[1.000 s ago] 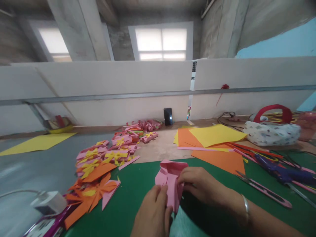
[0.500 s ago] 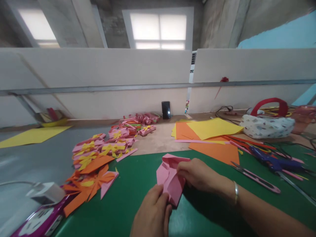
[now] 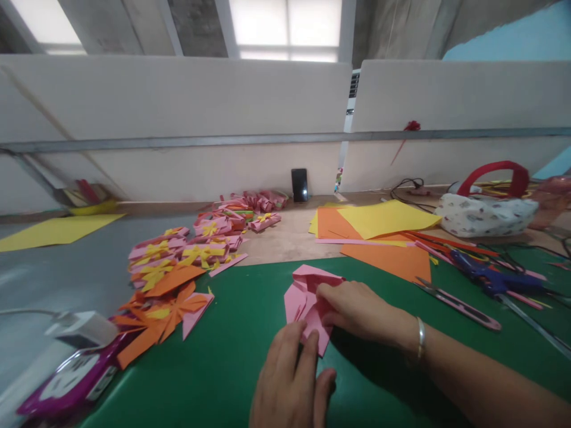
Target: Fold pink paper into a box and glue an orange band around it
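Note:
A folded piece of pink paper lies on the green mat, its far end standing up in a raised fold. My right hand, with a bracelet at the wrist, pinches the paper's right side, thumb and fingers closed on it. On the near edge rest the outstretched fingers of my left hand, the thumb held apart and not gripping. Both hands cover part of the folds. To the left is a heap of orange paper flowers, and behind it are folded pink paper pieces with yellow bows.
A craft knife, a blue glue gun and a glue stick lie at right. Orange and yellow paper sheets are behind. A phone leans on the wall. A purple power strip with a white plug sits at left.
My left hand has shifted right and forward, its fingers straightening over the near part of the paper. The right hand still pinches the right side. The camera view has tilted down slightly.

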Tool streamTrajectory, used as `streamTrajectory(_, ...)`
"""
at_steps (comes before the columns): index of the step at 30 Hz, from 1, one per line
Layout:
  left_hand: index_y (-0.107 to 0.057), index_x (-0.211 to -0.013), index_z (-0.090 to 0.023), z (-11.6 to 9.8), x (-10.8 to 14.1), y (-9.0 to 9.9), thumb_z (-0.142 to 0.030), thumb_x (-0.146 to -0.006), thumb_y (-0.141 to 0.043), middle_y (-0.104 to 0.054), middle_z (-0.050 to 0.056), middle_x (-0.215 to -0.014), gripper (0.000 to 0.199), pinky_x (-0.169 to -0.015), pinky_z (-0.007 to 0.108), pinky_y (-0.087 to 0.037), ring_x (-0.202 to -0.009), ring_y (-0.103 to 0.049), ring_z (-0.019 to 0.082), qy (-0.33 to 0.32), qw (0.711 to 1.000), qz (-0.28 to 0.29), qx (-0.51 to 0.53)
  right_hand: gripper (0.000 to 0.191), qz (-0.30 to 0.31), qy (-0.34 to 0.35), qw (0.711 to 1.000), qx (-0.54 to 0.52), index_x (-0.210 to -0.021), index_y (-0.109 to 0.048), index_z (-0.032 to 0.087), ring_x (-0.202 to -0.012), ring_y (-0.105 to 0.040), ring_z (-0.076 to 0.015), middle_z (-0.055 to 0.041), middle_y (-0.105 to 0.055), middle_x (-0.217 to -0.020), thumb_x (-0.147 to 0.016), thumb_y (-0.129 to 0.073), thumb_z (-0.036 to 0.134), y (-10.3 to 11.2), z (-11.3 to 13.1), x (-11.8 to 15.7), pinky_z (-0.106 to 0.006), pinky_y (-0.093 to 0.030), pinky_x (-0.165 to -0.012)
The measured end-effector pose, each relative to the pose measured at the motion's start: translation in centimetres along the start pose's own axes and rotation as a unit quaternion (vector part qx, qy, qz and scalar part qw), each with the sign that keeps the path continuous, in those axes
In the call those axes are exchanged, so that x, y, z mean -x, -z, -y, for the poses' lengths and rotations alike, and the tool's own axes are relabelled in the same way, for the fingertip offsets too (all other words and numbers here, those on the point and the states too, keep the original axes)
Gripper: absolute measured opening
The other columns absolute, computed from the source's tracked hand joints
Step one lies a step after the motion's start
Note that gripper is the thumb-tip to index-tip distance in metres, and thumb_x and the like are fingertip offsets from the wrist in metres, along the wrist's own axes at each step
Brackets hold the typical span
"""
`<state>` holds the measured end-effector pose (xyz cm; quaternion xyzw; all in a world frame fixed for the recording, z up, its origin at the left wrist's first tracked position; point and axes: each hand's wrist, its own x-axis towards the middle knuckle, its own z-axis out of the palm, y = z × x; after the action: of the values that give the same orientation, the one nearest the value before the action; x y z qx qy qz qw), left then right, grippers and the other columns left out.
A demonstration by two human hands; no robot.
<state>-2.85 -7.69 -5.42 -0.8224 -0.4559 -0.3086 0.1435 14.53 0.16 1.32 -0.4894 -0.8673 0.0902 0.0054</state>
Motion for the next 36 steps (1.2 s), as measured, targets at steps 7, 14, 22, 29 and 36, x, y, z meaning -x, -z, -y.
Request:
streamTrajectory(7,-0.065,-0.105,-0.017,0.4,1.1,-1.4,-0.028,-0.081,-0.055,-0.068,0.011,-0.106,0.028,-0.081,0.033,-0.056,-0.097,-0.064,0.025,-0.067,0.997,0.035,0.006,0.059,-0.033,0.015,0.999,-0.032,-0.128,-0.04,0.032,-0.076,-0.064,-0.0216,-0.0032,-0.07,-0.094,-0.074,-0.062,0.023,0.3,0.1,0.6,-0.025,-0.033,-0.057)
streamTrajectory(14,-0.065,-0.103,-0.018,0.2,0.5,-0.9,-0.026,-0.079,-0.055,-0.067,0.013,-0.111,0.027,-0.08,0.036,-0.056,-0.099,-0.064,0.028,-0.062,0.997,0.044,-0.004,0.01,-0.057,0.044,0.997,0.027,-0.082,-0.06,0.021,-0.06,-0.059,-0.0152,-0.0016,-0.068,-0.071,-0.082,-0.051,0.018,-0.4,0.2,0.3,-0.025,-0.021,-0.048)
streamTrajectory(22,-0.062,-0.109,-0.016,0.7,1.3,-0.8,-0.032,-0.081,-0.052,-0.068,0.011,-0.109,0.034,-0.076,0.034,-0.057,-0.092,-0.066,0.026,-0.114,0.991,0.037,-0.061,0.015,-0.012,0.209,0.971,0.113,-0.071,-0.062,0.017,-0.061,-0.055,-0.0147,-0.0033,-0.067,-0.073,-0.081,-0.054,0.01,-0.1,0.8,1.4,-0.028,-0.021,-0.047)
streamTrajectory(29,-0.06,-0.112,-0.015,0.6,1.9,-0.7,-0.034,-0.086,-0.043,-0.067,0.009,-0.11,0.036,-0.082,0.03,-0.054,-0.097,-0.064,0.022,-0.092,0.993,0.024,-0.064,0.009,-0.048,0.297,0.938,0.171,-0.07,-0.058,0.017,-0.053,-0.045,-0.0157,-0.0035,-0.059,-0.063,-0.079,-0.057,0.014,-1.4,2.3,3.1,-0.031,-0.017,-0.044)
streamTrajectory(36,-0.061,-0.109,-0.015,1.5,1.4,0.2,-0.045,-0.086,-0.044,-0.068,0.007,-0.108,0.042,-0.077,0.028,-0.055,-0.095,-0.064,0.021,-0.097,0.992,0.052,-0.057,0.009,-0.057,0.27,0.951,0.137,-0.071,-0.055,0.017,-0.056,-0.044,-0.0145,-0.002,-0.059,-0.066,-0.077,-0.055,0.01,-1.0,1.9,2.6,-0.029,-0.015,-0.046)
